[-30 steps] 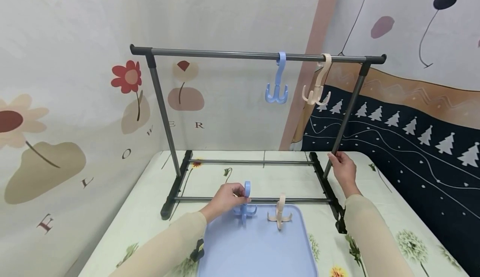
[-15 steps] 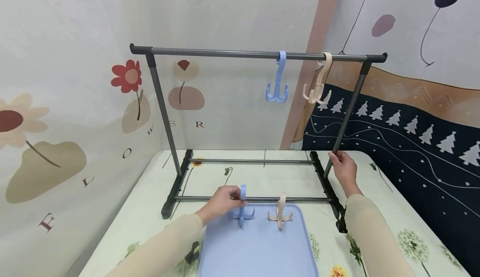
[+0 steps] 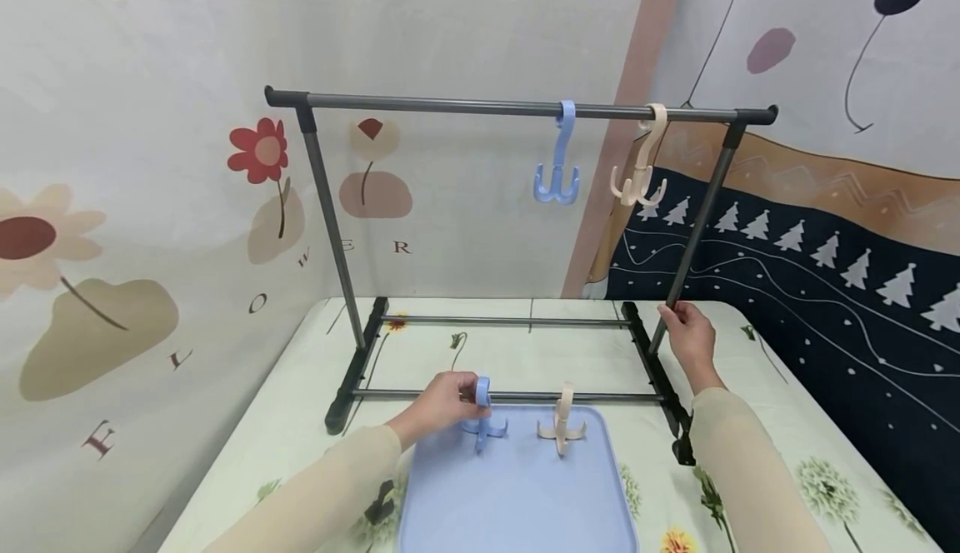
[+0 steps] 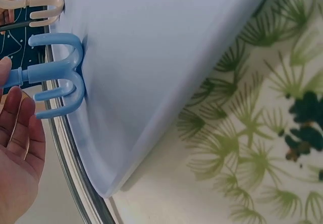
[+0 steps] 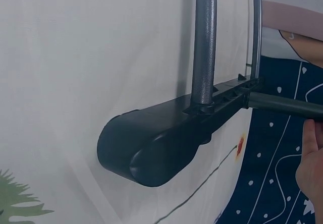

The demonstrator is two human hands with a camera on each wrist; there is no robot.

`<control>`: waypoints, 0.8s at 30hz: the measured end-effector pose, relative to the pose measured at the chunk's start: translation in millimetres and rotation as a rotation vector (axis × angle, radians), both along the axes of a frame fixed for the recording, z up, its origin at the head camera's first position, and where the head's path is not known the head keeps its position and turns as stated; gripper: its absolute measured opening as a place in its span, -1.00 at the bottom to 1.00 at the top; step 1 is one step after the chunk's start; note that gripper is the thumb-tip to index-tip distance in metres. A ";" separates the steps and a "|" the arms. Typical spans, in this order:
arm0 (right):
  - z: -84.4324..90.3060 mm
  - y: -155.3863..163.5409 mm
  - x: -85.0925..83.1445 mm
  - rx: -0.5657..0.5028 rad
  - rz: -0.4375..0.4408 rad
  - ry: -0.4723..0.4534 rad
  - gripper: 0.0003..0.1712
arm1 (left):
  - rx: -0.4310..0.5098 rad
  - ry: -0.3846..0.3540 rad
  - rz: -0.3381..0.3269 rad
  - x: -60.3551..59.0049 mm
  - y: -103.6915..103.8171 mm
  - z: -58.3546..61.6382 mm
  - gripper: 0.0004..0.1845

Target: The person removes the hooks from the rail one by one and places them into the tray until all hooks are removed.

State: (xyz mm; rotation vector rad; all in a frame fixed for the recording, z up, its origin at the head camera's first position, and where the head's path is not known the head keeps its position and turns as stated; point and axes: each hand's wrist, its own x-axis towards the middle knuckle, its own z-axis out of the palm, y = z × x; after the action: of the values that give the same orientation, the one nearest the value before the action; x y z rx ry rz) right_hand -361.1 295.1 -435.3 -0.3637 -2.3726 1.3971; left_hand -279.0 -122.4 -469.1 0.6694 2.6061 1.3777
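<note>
A blue four-pronged hanging hook (image 3: pixel 482 431) stands at the tray's far edge, its prongs low and its curved top up. My left hand (image 3: pixel 441 403) pinches its stem between thumb and fingers; the left wrist view shows the prongs of this blue hook (image 4: pixel 70 72) against the tray wall. To its right, a beige hook (image 3: pixel 562 430) stands on the blue tray (image 3: pixel 517 499), untouched. My right hand (image 3: pixel 690 343) holds the lower part of the right upright (image 3: pixel 697 241) of a dark metal rack. In the right wrist view only part of that right hand (image 5: pixel 312 166) shows.
From the rack's top bar (image 3: pixel 450 106) hang another blue hook (image 3: pixel 557 182) and another beige hook (image 3: pixel 641 178), toward the right end. The lower front bar (image 3: pixel 592 398) runs just behind the tray. Black feet (image 3: pixel 347 395) bear the rack on a flower-patterned tablecloth (image 3: pixel 300 428).
My left hand has shifted slightly left and a little down with the blue hook in its fingers. The right hand keeps its place on the upright.
</note>
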 end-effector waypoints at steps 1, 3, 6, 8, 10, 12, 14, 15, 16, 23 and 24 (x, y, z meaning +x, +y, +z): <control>-0.4 0.0 0.0 -0.001 0.000 -0.001 -0.46 | -0.011 0.001 -0.007 -0.1 -1.0 0.2 -0.82; -0.9 0.1 0.1 0.000 0.000 -0.001 -0.47 | -0.037 0.002 -0.016 -0.8 -3.7 0.5 -0.81; -0.6 0.2 0.7 0.003 0.002 -0.008 -0.47 | -0.047 0.006 -0.018 -2.9 -9.2 1.6 -0.80; 0.1 0.3 1.4 0.007 0.006 -0.014 -0.47 | -0.046 0.014 -0.020 -4.8 -13.6 2.9 -0.77; 1.2 0.7 2.4 0.014 0.009 -0.023 -0.49 | -0.049 0.026 -0.021 -6.5 -17.7 5.2 -0.74; 2.5 1.4 3.7 0.023 0.012 -0.033 -0.50 | -0.054 0.034 -0.012 -7.6 -21.0 8.2 -0.72; 3.5 2.1 5.2 0.038 0.016 -0.035 -0.52 | -0.061 0.030 0.019 -8.3 -24.4 11.7 -0.73; 3.9 2.5 5.8 0.045 0.019 -0.036 -0.52 | -0.061 0.030 0.044 -8.7 -26.2 13.9 -0.73; 4.3 2.9 6.2 0.053 0.022 -0.036 -0.53 | -0.058 0.031 0.073 -9.2 -28.2 16.1 -0.74; 8.8 2.3 14.7 0.134 0.021 -0.035 -0.51 | -0.018 0.078 0.244 -18.2 -51.1 39.7 -0.76; 9.7 2.5 16.2 0.147 0.014 -0.041 -0.51 | -0.014 0.088 0.256 -19.8 -55.6 43.9 -0.74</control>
State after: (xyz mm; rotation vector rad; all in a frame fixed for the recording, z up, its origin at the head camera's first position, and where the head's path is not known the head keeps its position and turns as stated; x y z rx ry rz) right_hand -344.9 297.6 -425.6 -0.3391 -2.4970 1.2233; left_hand -298.8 -178.0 -425.2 0.4135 2.8499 1.4234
